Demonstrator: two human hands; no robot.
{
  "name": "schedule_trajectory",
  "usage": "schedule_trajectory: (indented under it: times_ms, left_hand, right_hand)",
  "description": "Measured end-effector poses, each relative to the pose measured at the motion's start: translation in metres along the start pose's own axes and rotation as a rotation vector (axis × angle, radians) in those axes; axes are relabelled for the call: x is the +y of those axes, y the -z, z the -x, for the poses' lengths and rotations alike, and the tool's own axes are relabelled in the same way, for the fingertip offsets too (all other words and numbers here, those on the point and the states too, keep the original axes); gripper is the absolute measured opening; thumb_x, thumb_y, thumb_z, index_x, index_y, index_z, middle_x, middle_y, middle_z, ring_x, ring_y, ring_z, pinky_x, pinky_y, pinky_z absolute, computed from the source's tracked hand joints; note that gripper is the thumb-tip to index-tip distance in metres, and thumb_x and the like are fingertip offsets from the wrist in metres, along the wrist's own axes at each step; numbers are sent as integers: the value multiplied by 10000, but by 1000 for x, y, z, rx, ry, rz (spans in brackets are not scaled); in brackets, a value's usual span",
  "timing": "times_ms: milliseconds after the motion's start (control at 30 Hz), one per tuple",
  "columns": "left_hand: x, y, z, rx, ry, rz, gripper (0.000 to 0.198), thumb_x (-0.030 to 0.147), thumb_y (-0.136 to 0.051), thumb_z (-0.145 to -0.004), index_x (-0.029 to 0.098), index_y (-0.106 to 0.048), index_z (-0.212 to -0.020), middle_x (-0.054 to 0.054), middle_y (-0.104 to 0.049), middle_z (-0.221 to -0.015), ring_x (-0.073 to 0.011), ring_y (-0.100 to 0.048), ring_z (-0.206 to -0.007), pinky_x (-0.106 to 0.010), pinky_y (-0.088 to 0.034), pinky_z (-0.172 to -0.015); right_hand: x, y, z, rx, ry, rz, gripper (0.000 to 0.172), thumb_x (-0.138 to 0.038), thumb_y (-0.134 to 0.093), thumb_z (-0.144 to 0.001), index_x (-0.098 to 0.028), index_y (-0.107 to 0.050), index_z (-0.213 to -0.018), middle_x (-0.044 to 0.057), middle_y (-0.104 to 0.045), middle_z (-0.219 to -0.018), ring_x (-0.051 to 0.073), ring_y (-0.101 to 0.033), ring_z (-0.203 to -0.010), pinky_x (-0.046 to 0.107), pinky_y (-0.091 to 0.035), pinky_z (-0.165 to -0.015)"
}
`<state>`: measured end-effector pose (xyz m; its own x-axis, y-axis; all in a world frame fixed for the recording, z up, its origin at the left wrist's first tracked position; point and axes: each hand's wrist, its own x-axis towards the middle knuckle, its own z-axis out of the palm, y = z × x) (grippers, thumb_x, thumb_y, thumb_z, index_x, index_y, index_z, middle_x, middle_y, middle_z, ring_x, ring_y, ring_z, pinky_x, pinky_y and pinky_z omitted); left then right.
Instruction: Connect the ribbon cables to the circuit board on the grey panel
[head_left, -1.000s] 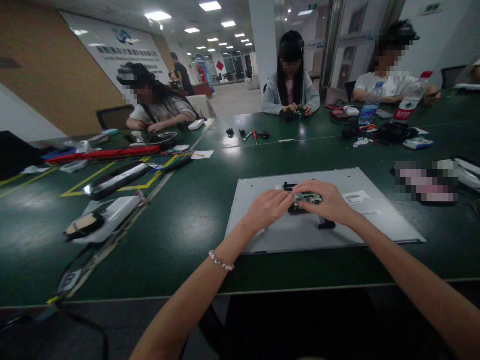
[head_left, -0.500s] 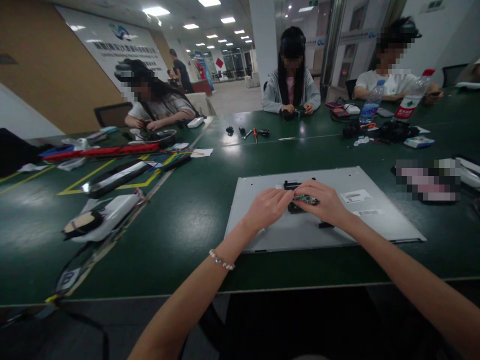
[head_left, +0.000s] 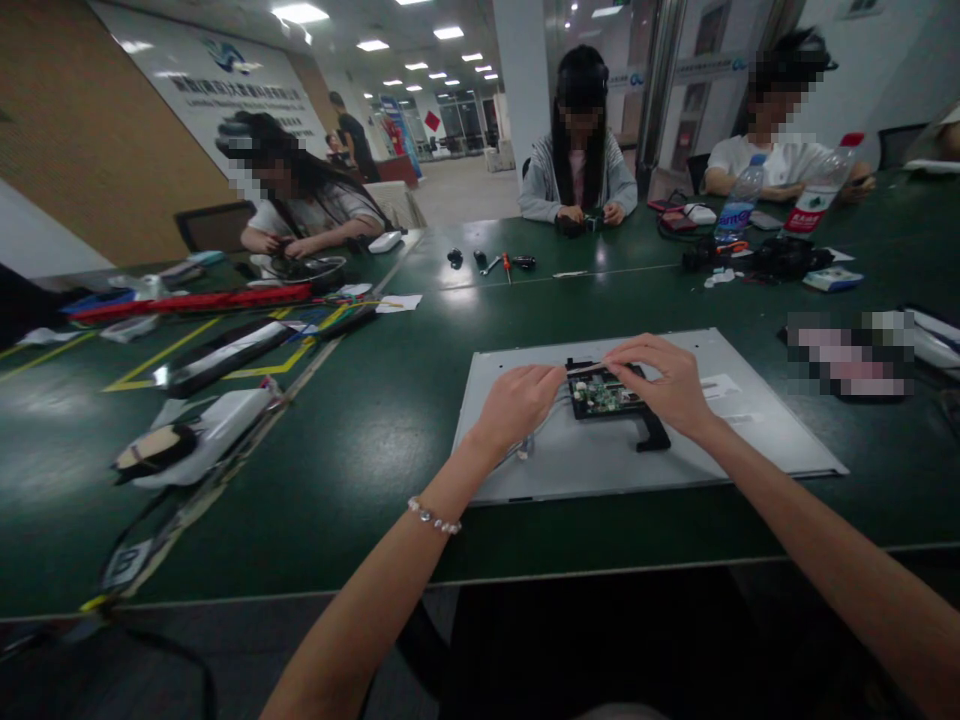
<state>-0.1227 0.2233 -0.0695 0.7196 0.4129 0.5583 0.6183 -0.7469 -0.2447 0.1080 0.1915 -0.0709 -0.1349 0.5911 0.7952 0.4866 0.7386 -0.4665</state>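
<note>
A green circuit board [head_left: 606, 394] lies in a black frame on a flat grey-white panel [head_left: 705, 450]. Above the board's far edge, a thin pale strip [head_left: 586, 369] like a flat cable stretches between my hands. My left hand [head_left: 521, 405], closed, pinches its left end beside the board. The thumb and fingers of my right hand [head_left: 660, 385] close on the other end, over the board's right side. A thin grey cable [head_left: 553, 412] runs below my left hand. A black bracket [head_left: 655, 434] sticks out from the frame below my right hand.
A screwdriver [head_left: 507, 266], a wrench [head_left: 491, 265] and small dark parts lie farther back on the green table [head_left: 360, 420]. Bottles [head_left: 742, 205] stand at back right. Three people sit across the table. Pouches and cables lie at left.
The circuit board, earlier tilted in my right hand, now lies flat in the black frame. My right hand has shifted right and up, and the pale strip now shows between my hands.
</note>
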Motion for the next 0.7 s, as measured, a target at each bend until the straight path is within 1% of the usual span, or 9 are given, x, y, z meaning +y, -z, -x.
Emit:
schedule_trajectory:
  times_ms: [100, 233, 300, 400, 500, 600, 700]
  left_hand:
    - [-1, 1, 0, -34, 25, 7, 152, 130, -495, -918, 147, -640, -961, -62, -713, -863, -155, -653, -754, -268, -478, -679]
    - [-4, 1, 2, -53, 38, -3, 154, 147, -505, -921, 157, -654, -957, -52, -721, -868, -157, -653, -726, -266, -478, -654]
    - [-7, 1, 3, -35, 39, -10, 156, 153, -511, -920, 156, -662, -962, -53, -726, -879, -160, -659, -737, -268, -486, -663]
    - [-11, 0, 5, 22, 40, -21, 172, 151, -506, -920, 152, -673, -963, -58, -732, -905, -158, -670, -757, -265, -499, -676]
    - [-13, 0, 5, 77, 42, -34, 207, 156, -480, -928, 155, -686, -950, -59, -736, -901, -145, -673, -750, -254, -505, -669]
    - [-13, -1, 6, 130, 28, -43, 217, 159, -477, -927, 154, -693, -950, -56, -738, -881, -131, -669, -700, -238, -504, -638]
    - [-14, -2, 7, 193, 12, -59, 205, 154, -494, -922, 148, -692, -975, -63, -742, -918, -121, -665, -657, -230, -499, -609]
  right_hand:
    - [2, -1, 0, -30, -29, -33, 79, -227, -628, -874, -234, -707, -866, 37, -729, -922, 193, -679, -880, 392, -548, -828]
    - [2, -4, 4, -121, -38, -82, 103, -231, -608, -892, -235, -711, -891, 31, -746, -986, 192, -695, -935, 386, -550, -870]
    - [2, -5, 7, -175, 11, -53, 129, -223, -594, -904, -238, -714, -948, 24, -752, -994, 182, -705, -928, 361, -564, -857]
    - [3, -7, 11, -241, 153, 36, 168, -211, -587, -911, -246, -716, -1014, 11, -754, -1020, 170, -712, -932, 325, -583, -834]
    - [1, -6, 13, -285, 265, 115, 206, -193, -581, -917, -257, -710, -1065, 1, -743, -1069, 165, -709, -959, 314, -590, -847]
    - [-2, -3, 14, -289, 332, 146, 269, -159, -575, -917, -242, -680, -1151, 25, -716, -1143, 176, -692, -1014, 327, -591, -871]
    - [-3, 0, 15, -274, 367, 147, 326, -135, -575, -912, -237, -647, -1213, 45, -685, -1205, 193, -675, -1058, 355, -595, -882]
